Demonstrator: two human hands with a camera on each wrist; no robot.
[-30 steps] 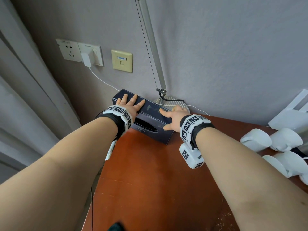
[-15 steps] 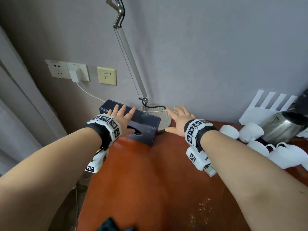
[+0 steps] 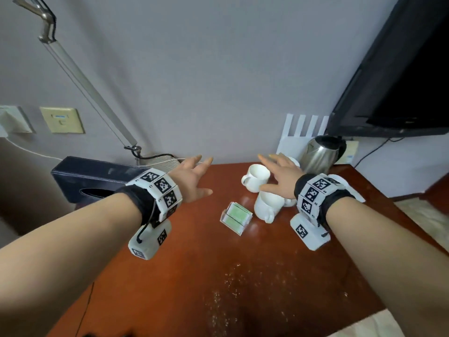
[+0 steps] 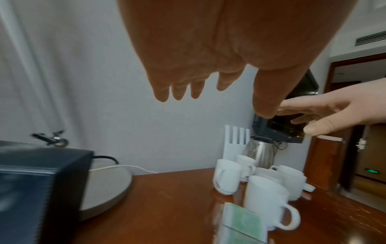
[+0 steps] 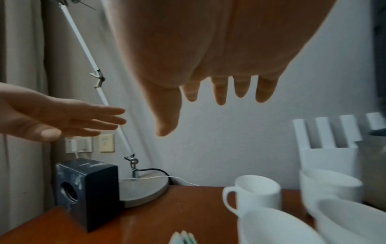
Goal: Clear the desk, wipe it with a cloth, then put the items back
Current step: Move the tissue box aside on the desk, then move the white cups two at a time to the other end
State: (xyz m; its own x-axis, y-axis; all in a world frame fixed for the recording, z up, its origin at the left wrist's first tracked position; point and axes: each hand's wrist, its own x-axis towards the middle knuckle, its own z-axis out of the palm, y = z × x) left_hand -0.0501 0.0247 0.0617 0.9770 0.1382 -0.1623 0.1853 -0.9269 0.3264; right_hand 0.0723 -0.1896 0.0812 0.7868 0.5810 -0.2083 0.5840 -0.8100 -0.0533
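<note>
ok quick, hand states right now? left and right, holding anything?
Left hand: open, fingers straight, holding nothing, in the air above the desk.
Right hand: open, fingers spread, holding nothing, over the white mugs.

Hidden and cut-off bits

The right hand [image 3: 279,176] covers some cups [image 3: 257,181] on the right. The lamp [image 3: 85,93] head runs off the top left edge. The box [image 4: 39,189] looks blurry in the left wrist view.
</note>
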